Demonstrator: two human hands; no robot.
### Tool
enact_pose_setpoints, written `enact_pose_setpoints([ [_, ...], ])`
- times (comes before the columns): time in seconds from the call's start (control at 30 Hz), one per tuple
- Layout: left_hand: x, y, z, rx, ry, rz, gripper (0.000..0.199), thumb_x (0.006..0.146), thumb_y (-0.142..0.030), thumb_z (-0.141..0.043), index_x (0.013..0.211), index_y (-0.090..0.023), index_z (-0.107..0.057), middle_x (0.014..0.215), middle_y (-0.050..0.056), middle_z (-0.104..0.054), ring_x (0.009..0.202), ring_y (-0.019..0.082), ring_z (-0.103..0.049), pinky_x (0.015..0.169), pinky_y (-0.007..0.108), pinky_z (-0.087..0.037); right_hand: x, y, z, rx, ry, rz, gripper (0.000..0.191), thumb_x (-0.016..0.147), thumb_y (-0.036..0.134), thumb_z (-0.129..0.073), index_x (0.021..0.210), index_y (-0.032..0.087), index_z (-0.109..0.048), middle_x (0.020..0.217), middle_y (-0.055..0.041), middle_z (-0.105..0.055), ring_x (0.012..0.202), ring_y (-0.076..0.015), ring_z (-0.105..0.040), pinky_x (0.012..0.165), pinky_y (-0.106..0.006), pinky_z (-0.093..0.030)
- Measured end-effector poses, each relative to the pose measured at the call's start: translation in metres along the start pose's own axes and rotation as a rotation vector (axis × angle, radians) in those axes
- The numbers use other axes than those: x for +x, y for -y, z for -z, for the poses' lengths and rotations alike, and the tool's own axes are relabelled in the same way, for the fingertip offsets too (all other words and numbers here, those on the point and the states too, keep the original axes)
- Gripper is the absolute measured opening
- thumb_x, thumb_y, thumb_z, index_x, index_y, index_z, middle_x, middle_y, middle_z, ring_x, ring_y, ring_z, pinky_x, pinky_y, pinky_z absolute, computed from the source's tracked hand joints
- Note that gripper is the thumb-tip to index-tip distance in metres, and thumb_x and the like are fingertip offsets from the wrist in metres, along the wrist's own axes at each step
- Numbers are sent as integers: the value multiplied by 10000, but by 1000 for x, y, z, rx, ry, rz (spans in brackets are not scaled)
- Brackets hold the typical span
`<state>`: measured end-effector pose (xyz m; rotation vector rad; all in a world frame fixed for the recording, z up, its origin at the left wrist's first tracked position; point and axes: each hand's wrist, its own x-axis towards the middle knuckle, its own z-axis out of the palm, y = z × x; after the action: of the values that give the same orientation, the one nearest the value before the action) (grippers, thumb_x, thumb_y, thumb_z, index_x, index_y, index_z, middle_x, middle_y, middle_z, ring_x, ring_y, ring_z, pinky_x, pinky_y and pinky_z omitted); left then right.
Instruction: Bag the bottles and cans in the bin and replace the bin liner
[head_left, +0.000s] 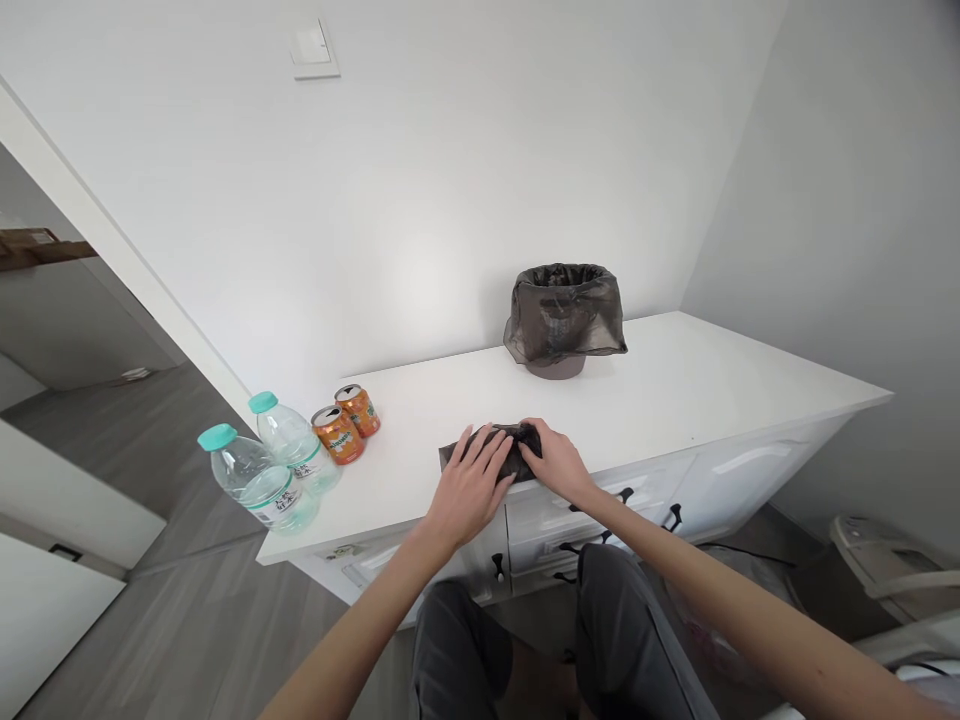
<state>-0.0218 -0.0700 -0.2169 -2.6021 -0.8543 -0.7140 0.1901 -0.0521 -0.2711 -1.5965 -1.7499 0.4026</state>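
A folded black plastic bag (516, 464) lies at the front edge of the white cabinet top. My left hand (470, 478) rests flat on its left part, fingers spread. At the bag's right end, my right hand (553, 458) pinches the bunched plastic between thumb and fingers. Behind them, near the wall, stands a small trash bin (556, 368) lined with a dark translucent bag (566, 315) that is folded over its rim.
Two orange soda cans (339, 437) and two clear plastic bottles (277, 490) with teal caps stand at the left end of the cabinet top (697, 380). Black-handled drawers (637, 505) sit below the front edge. A light-coloured chair-like object (892, 560) is at the lower right.
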Motion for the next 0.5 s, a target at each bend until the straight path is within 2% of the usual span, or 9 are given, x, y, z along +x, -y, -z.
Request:
enact_pose_setpoints([
  [0.07, 0, 1, -18, 2, 116, 23, 567, 1086, -414, -419, 1606, -191, -385, 1628, 117, -487, 1561, 304, -370, 1300, 578, -268, 6, -1, -5, -14, -23, -9, 393, 972, 271, -538, 1359, 205, -559, 1213, -111, -737, 1147, -286, -683, 952, -393, -516],
  [0.13, -4, 7, -35, -14, 183, 81, 579, 1093, -455, -386, 1603, -181, -402, 1650, 119, -454, 1567, 320, -353, 1288, 601, -277, 10, -2, -7, -16, -65, -17, 365, 966, 230, -518, 1325, 198, -576, 1251, -117, -717, 1181, -273, -665, 990, -393, -511],
  [0.23, -11, 16, -53, -57, 224, 141, 578, 1104, -470, -335, 1598, -183, -422, 1650, 107, -454, 1560, 328, -364, 1276, 607, -296, 12, -3, -6, -31, -94, -32, 363, 955, 186, -501, 1307, 206, -588, 1279, -114, -694, 1179, -263, -660, 994, -393, -520],
  [0.37, -15, 20, -61, -99, 228, 157, 574, 1102, -478, -331, 1590, -199, -446, 1653, 88, -453, 1564, 334, -355, 1267, 592, -320, 9, 7, -1, -160, -131, -20, 455, 959, 157, -495, 1408, 192, -556, 1379, -159, -625, 1174, -309, -651, 1007, -466, -514],
  [0.43, -15, 19, -63, -106, 205, 156, 554, 1099, -449, -350, 1588, -209, -449, 1646, 93, -464, 1568, 330, -349, 1262, 600, -326, 5, 20, 0, -229, -164, 106, 523, 958, 127, -488, 1475, 190, -533, 1475, -187, -555, 1289, -356, -580, 1107, -554, -439],
  [0.5, -16, 18, -64, -115, 190, 122, 523, 1087, -364, -383, 1577, -202, -463, 1619, 114, -499, 1554, 327, -376, 1267, 617, -311, 1, 36, -1, -237, -115, 344, 574, 962, 108, -480, 1520, 232, -522, 1516, -164, -535, 1379, -366, -503, 1191, -605, -343],
])
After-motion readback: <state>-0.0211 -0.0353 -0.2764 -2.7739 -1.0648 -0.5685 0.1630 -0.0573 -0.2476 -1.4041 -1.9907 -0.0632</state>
